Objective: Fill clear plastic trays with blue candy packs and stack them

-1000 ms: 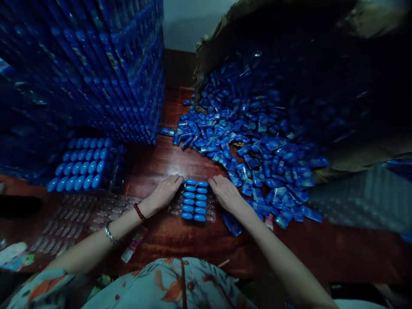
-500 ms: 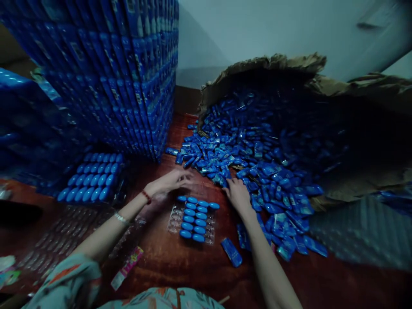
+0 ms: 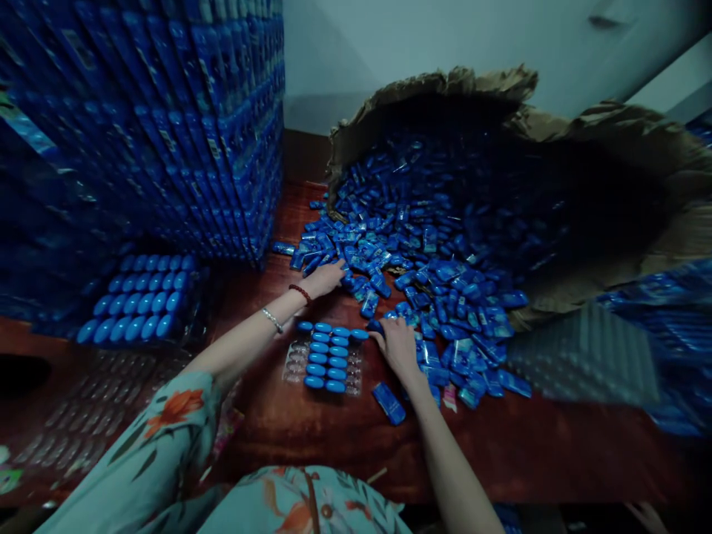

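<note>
My left hand [image 3: 327, 280] reaches to the near edge of a pile of small blue packets [image 3: 383, 259], its fingers closed at one of them. My right hand [image 3: 397, 345] is at the right of the clear moulded tray [image 3: 292, 363], with thumb and fingers pinched on a dark blue packet [image 3: 375, 326]. Shiny blue oval pieces [image 3: 317, 358] sit in the tray's middle columns and along its far edge; the outer hollows show clear plastic. A single blue packet [image 3: 388, 403] lies near my right forearm.
Tall stacks of blue packs [image 3: 222, 148] stand at left. A filled tray of blue ovals [image 3: 133, 304] and clear trays [image 3: 94, 400] lie before them. A torn cardboard box [image 3: 339, 156] spills packets at right, beside stacked clear trays [image 3: 589, 356].
My left hand has moved forward and right to the packet pile. My right hand has drawn slightly back toward the tray, now with a packet at its fingertips. The view has shifted.
</note>
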`<action>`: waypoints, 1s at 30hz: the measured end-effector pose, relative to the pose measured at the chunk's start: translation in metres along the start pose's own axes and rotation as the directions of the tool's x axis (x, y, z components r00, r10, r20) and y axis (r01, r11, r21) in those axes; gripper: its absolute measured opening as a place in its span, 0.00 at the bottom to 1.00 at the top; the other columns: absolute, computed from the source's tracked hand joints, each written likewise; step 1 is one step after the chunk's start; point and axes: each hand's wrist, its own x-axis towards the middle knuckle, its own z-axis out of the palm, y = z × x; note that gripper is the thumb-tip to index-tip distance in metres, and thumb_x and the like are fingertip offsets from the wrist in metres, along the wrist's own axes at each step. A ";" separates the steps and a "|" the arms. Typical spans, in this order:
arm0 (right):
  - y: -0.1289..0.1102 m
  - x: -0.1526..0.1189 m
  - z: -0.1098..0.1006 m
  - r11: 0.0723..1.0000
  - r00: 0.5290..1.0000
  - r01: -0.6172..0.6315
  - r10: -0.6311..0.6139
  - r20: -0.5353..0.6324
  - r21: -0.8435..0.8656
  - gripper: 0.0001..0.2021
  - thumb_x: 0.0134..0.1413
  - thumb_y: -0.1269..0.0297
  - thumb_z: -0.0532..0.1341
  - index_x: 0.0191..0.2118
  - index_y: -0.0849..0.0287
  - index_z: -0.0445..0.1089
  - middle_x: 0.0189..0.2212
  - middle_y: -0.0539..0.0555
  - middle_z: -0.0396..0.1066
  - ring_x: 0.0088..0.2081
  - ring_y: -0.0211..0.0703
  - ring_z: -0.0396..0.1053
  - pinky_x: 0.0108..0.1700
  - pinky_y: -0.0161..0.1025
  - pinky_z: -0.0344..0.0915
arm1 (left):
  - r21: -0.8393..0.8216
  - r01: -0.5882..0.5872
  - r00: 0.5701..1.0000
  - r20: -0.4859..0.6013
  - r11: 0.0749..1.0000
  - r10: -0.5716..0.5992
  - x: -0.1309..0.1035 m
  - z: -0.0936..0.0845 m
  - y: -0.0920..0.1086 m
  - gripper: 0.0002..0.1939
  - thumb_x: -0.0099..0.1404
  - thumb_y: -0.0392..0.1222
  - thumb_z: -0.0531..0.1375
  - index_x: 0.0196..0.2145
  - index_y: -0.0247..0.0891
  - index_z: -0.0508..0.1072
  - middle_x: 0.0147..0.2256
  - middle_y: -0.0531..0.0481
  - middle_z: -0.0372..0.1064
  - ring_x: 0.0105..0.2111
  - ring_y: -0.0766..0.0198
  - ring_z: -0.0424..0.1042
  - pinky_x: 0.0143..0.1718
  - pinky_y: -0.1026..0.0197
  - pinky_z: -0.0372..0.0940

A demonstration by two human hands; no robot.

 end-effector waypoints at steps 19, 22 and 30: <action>-0.029 -0.051 -0.010 0.871 0.976 0.210 -0.158 -0.151 0.444 0.15 0.61 0.67 0.47 0.51 0.56 0.62 0.42 0.57 0.68 0.44 0.47 0.67 0.46 0.44 0.66 | -0.721 0.061 0.748 -0.425 0.690 -0.510 -0.201 0.054 0.041 0.11 0.63 0.43 0.57 0.43 0.38 0.68 0.39 0.48 0.69 0.38 0.63 0.71 0.41 0.59 0.68; -0.030 -0.054 -0.002 0.915 0.971 0.230 -0.196 -0.134 0.331 0.15 0.61 0.69 0.47 0.51 0.60 0.62 0.39 0.59 0.69 0.41 0.48 0.67 0.43 0.44 0.66 | -0.690 0.031 0.749 -0.463 0.724 -0.474 -0.195 0.060 0.033 0.09 0.64 0.42 0.56 0.42 0.37 0.68 0.38 0.48 0.69 0.38 0.64 0.71 0.41 0.60 0.68; -0.030 -0.038 -0.035 0.925 0.916 0.363 -0.376 0.139 0.110 0.22 0.48 0.83 0.46 0.46 0.59 0.65 0.40 0.58 0.68 0.40 0.47 0.66 0.45 0.44 0.63 | -0.315 -0.028 0.875 -0.466 0.949 -0.129 -0.190 0.040 0.021 0.11 0.67 0.35 0.50 0.43 0.37 0.68 0.35 0.46 0.69 0.36 0.63 0.68 0.37 0.59 0.65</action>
